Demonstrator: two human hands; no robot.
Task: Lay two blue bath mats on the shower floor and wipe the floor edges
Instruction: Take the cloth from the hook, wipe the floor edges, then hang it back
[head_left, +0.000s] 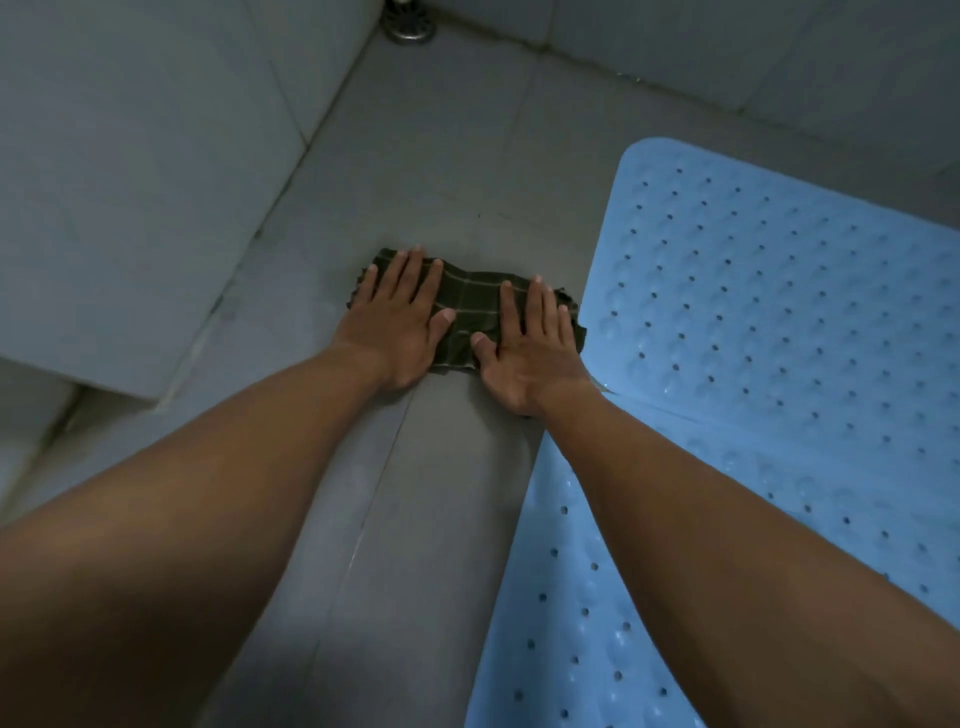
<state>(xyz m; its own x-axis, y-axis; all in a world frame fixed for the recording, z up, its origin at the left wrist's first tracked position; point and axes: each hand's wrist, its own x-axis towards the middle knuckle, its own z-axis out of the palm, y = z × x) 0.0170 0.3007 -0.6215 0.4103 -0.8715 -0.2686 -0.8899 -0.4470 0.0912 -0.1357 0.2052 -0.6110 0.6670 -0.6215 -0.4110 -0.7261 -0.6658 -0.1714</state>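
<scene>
Dark checked cloth (467, 312): pinned to floor (447, 156) beneath left hand (392, 322) and right hand (535, 353), both flat, fingers spread, gripping nothing, likely for wiping pressure; blue mats (779, 338) just right.

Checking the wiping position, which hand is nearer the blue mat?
Right. The right hand presses the cloth beside the blue mat; the left hand is farther away.
</scene>
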